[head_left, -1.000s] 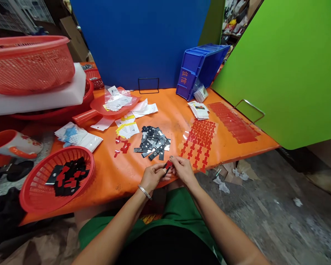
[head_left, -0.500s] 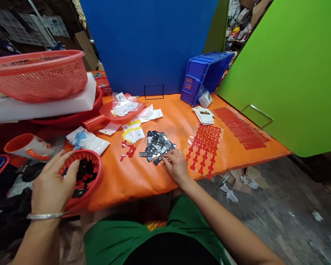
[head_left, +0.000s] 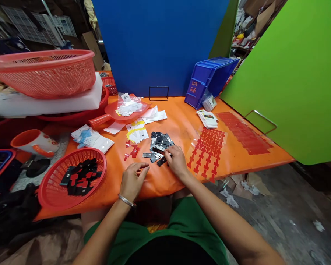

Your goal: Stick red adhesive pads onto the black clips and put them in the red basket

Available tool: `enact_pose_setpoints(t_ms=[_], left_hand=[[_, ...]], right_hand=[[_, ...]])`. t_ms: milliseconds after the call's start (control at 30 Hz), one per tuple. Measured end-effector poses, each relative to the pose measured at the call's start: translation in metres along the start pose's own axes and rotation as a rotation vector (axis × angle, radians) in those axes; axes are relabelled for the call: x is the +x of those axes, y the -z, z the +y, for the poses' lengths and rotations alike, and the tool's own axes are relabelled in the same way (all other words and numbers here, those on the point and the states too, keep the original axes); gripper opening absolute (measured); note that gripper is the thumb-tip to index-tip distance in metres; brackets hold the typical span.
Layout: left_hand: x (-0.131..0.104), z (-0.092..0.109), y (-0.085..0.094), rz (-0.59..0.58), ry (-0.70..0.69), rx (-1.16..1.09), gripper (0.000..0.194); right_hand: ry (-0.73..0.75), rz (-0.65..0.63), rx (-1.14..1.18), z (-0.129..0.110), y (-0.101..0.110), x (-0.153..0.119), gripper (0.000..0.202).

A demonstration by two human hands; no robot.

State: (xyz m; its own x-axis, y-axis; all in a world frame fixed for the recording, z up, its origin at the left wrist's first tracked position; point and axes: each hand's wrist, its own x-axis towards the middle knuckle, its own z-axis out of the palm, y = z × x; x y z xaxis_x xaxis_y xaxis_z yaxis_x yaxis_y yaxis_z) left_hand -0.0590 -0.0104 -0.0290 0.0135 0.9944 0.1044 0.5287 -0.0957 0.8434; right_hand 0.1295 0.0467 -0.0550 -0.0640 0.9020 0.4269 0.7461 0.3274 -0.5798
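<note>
My right hand (head_left: 176, 160) pinches a small flat black rectangular piece (head_left: 158, 150) at the right edge of a pile of similar black and silver pieces (head_left: 162, 140). At the table's front, my left hand (head_left: 132, 181) hangs with thumb and fingers apart, holding nothing I can see. Several loose red T-shaped pieces (head_left: 132, 151) lie just beyond it. To its left, a red plastic basket (head_left: 50, 187) holds black pieces, some with red parts on them. A clear sheet of red T-shaped pieces (head_left: 209, 143) lies beyond my right hand, to the right.
A red dustpan (head_left: 110, 112) with papers and a plastic bag lies behind the pile. An orange-and-white mug (head_left: 35, 142) and white packet (head_left: 99, 141) are at left, near stacked baskets (head_left: 71, 77). A blue crate (head_left: 200, 81) and a card stack (head_left: 206, 118) sit at the back right.
My left hand has left the basket and moved right, towards the pile. My right hand has lifted a black piece between its fingers. The view has shifted slightly.
</note>
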Motion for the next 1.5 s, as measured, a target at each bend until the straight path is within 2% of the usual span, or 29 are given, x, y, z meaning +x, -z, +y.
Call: enact_pose_setpoints(t_ms=[100, 167, 233, 300, 400, 500, 567, 633, 733, 933, 1167, 1300, 1500], left_hand=[[0.007, 0.002, -0.003, 0.095, -0.101, 0.084, 0.025], [0.011, 0.006, -0.007, 0.101, -0.187, 0.142, 0.033], [0.012, 0.008, -0.014, 0.001, -0.234, 0.152, 0.030], [0.011, 0.010, -0.024, -0.134, -0.214, 0.098, 0.018], [0.007, 0.011, -0.037, -0.226, -0.060, -0.041, 0.010], [0.005, 0.010, -0.046, -0.252, 0.168, -0.256, 0.014], [0.006, 0.011, -0.050, -0.290, 0.332, -0.465, 0.022], [0.009, 0.015, -0.055, -0.316, 0.457, -0.632, 0.029], [0.013, 0.026, -0.064, -0.316, 0.542, -0.736, 0.031], [0.026, 0.047, -0.087, -0.356, 0.563, -0.802, 0.022], [0.050, 0.061, -0.112, -0.389, 0.586, -0.797, 0.022], [0.063, 0.067, -0.128, -0.397, 0.589, -0.800, 0.019], [0.094, 0.079, -0.162, -0.378, 0.572, -0.789, 0.015]], right_hand=[[0.007, -0.059, 0.160, 0.001, 0.014, -0.006, 0.022], [0.077, -0.124, 0.202, -0.002, 0.023, -0.012, 0.020], [0.173, -0.181, 0.211, -0.006, 0.031, -0.021, 0.019], [0.243, -0.224, 0.203, -0.007, 0.038, -0.029, 0.019], [0.193, -0.185, 0.204, 0.004, 0.046, -0.038, 0.016], [-0.050, 0.013, 0.158, 0.036, 0.061, -0.038, 0.012], [-0.217, 0.133, 0.046, 0.062, 0.075, -0.035, 0.010], [-0.313, 0.165, -0.094, 0.087, 0.087, -0.030, 0.009], [-0.379, 0.149, -0.207, 0.113, 0.097, -0.020, 0.012], [-0.421, 0.101, -0.278, 0.134, 0.090, 0.003, 0.018], [-0.496, 0.011, -0.318, 0.146, 0.088, 0.022, 0.011], [-0.507, -0.002, -0.325, 0.143, 0.089, 0.023, 0.010], [-0.460, 0.076, -0.335, 0.134, 0.084, 0.012, 0.016]])
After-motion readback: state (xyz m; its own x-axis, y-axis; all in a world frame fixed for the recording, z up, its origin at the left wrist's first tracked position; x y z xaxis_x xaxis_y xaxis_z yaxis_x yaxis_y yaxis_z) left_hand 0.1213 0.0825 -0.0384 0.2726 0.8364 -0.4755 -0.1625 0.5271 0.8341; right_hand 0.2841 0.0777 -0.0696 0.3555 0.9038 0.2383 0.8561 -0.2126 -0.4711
